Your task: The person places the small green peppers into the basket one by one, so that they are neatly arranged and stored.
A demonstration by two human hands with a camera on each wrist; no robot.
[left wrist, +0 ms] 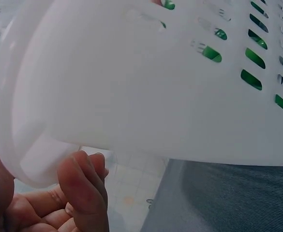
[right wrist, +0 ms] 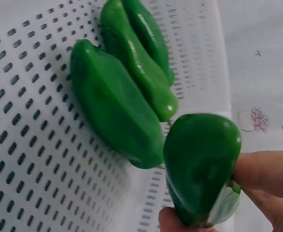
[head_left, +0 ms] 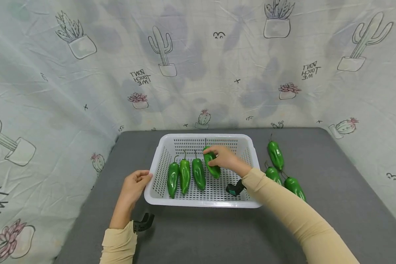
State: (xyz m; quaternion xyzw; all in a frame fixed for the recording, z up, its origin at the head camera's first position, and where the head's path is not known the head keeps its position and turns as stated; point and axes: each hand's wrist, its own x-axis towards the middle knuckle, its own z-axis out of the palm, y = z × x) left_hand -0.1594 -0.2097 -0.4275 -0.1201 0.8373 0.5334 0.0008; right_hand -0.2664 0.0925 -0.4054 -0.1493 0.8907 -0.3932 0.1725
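Three peppers [head_left: 184, 176], green, glossy, stemmed: side by side in the left half of the basket [head_left: 204, 203], stems toward its far side.

One held pepper [head_left: 215, 171], likewise green: within the basket, right of its middle; whether it touches the basket floor cannot be told. Clamped between thumb and fingers of the right hand [head_left: 225, 157].

Three loose peppers [head_left: 275, 156]: right of the basket, one farther, two nearer and partly behind the right sleeve [head_left: 293, 212].

One left hand [head_left: 135, 185]: at the basket's left end, fingers and thumb closed on the rim.

One basket: white, slotted walls and floor, rounded corners.

One table [head_left: 198, 234]: grey, matte, far corners rounded; extends on all sides of the basket, with soft shadow on its near side.

One cloth [head_left: 191, 95]: pale, creased, hung beyond the basket and to both sides; printed with potted cacti, succulents, small crosses and mirrored lettering.
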